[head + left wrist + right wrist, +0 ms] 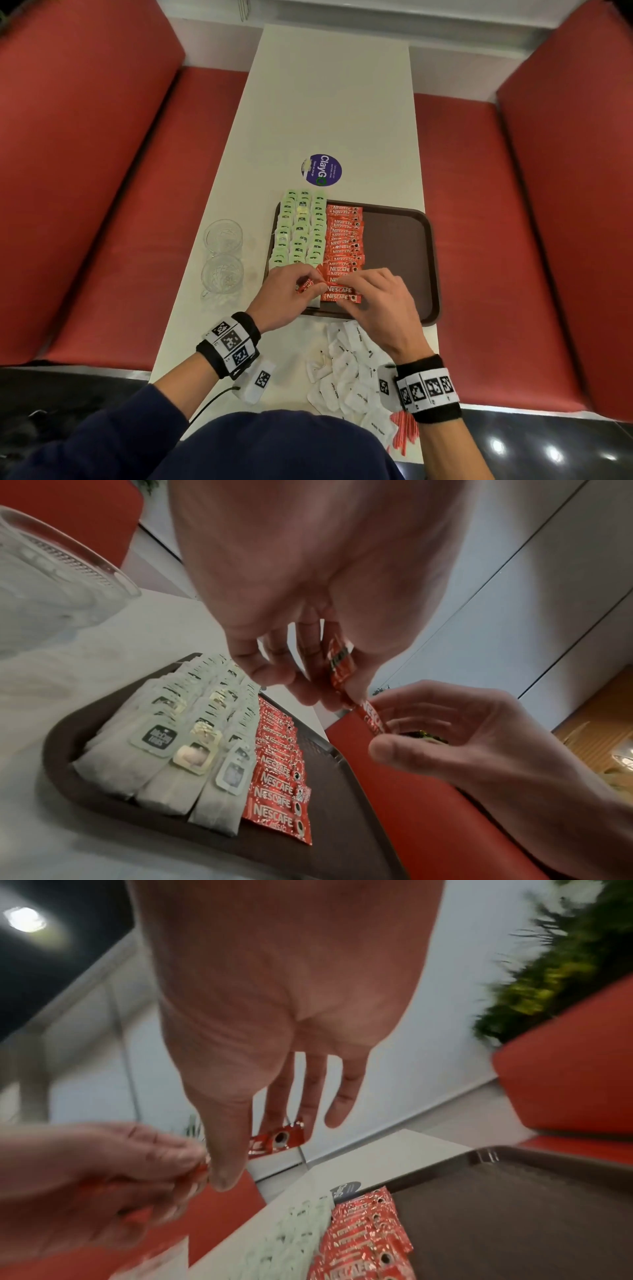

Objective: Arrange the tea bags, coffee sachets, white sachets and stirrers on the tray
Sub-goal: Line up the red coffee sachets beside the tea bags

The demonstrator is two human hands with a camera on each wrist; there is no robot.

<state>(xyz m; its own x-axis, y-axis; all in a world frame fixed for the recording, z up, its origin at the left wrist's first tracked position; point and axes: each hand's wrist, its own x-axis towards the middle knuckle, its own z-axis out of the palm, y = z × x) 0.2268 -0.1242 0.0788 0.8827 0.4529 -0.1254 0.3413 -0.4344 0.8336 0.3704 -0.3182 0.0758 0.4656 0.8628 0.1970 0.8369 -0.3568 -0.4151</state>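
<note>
On the brown tray (400, 246), green tea bags (301, 229) fill three columns at the left, with a column of red coffee sachets (344, 240) beside them. My left hand (308, 281) hovers over the tray's near left corner and grips a small bundle of coffee sachets (339, 664). My right hand (346, 287) pinches the end of one sachet (373, 721) that sticks out of that bundle. The right wrist view shows this sachet (277, 1139) between thumb and fingers. White sachets (346, 370) lie in a loose heap on the table near me, and red stirrers (404, 431) lie at the near right edge.
Two empty glass cups (222, 253) stand on the white table (329, 102) left of the tray. A round purple sticker (322, 170) sits beyond the tray. The right half of the tray is bare. Red bench seats (102, 171) flank the table.
</note>
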